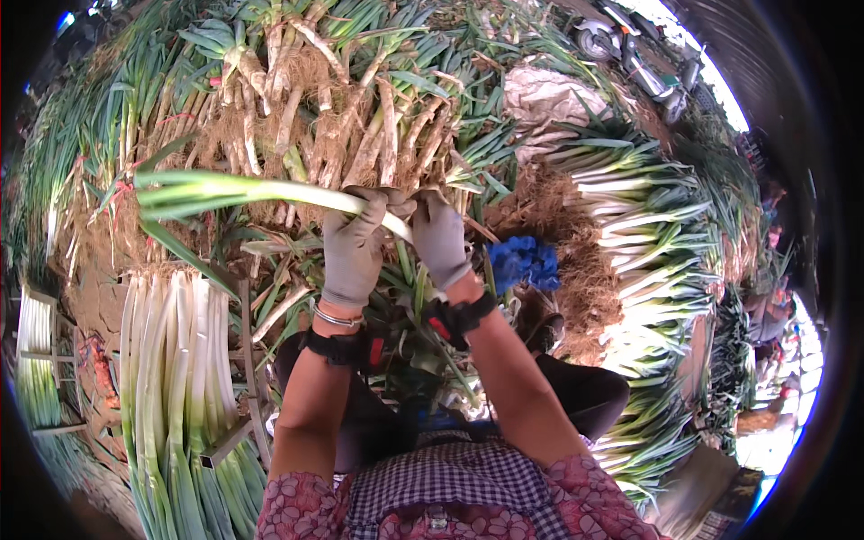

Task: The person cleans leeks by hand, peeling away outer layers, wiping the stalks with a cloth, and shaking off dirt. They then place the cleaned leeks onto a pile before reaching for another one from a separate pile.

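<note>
A long leek point(283, 191) lies crosswise in front of me, its green leaves pointing left and its white stem toward the right. My gloved left hand point(353, 256) is wrapped round the white stem. At the stem's right end my gloved right hand point(438, 238) is closed, its fingers curled against the leek; the very tip is hidden between the hands. Loose leaves and peelings point(405, 279) lie below both hands.
Uncleaned leeks with brown roots point(297, 108) are heaped ahead. At my left, peeled leeks point(175, 342) stand in a metal frame point(252, 378). A long row of leeks point(643, 243) lies on the right, near a blue bundle point(522, 263) and a pale sack point(549, 99).
</note>
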Motion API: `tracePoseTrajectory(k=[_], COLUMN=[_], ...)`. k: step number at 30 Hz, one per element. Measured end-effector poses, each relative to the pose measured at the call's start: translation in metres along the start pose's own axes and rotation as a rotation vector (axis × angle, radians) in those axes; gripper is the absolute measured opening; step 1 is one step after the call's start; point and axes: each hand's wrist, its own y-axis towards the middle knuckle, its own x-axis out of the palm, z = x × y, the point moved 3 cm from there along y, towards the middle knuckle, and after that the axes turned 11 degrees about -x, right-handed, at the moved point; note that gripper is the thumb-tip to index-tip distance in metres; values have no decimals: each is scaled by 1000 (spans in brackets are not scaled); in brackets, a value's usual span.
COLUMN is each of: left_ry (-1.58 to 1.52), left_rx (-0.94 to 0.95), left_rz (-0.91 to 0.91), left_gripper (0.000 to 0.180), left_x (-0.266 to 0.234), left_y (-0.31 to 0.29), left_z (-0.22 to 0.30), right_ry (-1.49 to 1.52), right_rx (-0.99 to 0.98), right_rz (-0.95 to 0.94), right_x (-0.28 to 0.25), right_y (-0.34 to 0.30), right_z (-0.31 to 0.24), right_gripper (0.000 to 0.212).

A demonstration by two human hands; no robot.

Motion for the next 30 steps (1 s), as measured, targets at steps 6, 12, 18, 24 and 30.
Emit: tracePoseTrajectory(k=[6,12,18,24,30], left_ry=[49,-88,-102,-101,-400], left_rx=[45,18,87,-29,-42], left_rz=[-158,-77,-26,-298,-79], left_gripper=[18,14,7,12,11], left_x=[-11,2,19,31,-3], left_y=[2,6,-2,1,7], left_z=[25,13,-5,11,13], right_ry=[714,347,108,-73,411], right_rx=[483,-73,23,-411,101], right_rz=[-324,-72,25,-411,-250], right_x=[-20,-39,-7,5,-71], right_y=[-26,-37,-32,-29,-56], right_z=[66,-42,-18,59,-41], right_gripper=[16,12,12,13,18])
